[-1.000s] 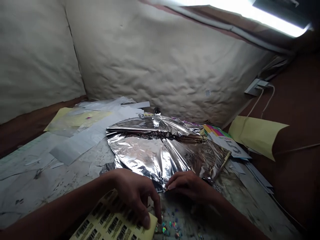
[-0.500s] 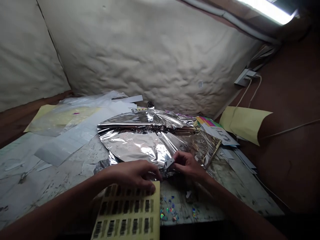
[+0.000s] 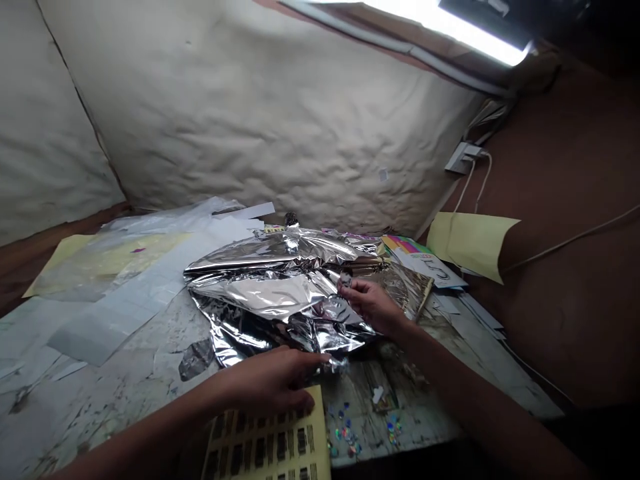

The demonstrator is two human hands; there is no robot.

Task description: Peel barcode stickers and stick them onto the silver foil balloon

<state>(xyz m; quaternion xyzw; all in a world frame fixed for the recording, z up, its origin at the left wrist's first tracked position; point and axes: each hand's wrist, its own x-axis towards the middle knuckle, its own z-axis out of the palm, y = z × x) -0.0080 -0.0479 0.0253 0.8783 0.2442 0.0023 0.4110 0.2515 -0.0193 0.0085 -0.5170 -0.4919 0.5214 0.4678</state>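
Silver foil sheet [image 3: 265, 293] lies in the middle of the table [image 3: 125, 400] in the head view, wrinkled and shiny, spread in front of both hands. Its near part is bunched into folds.

The right hand [image 3: 377, 307] is over the right part of the foil, thumb and fingers pinched together on a small crumpled end of it; most of the foil lies beyond the fingertips and to their left. The left hand [image 3: 275, 380] is at the foil's near edge, so the foil lies just beyond it. Its forefinger points forward and reaches that edge, while the thumb is set apart from it, lower down, over the top corner of a yellow label sheet [image 3: 270, 443] printed with rows of dark bars. Whether the left hand grips this sheet from below, I cannot tell.

Shiny specks [image 3: 347, 437] are scattered on the table just right of the labels, and a small white scrap [image 3: 377, 395] lies near them. A dark crumpled piece [image 3: 197, 360] is beside the foil's left near edge. White papers [image 3: 120, 320] lie farther left, and a colourful card [image 3: 425, 263] with a 5 is beyond the foil's right side.
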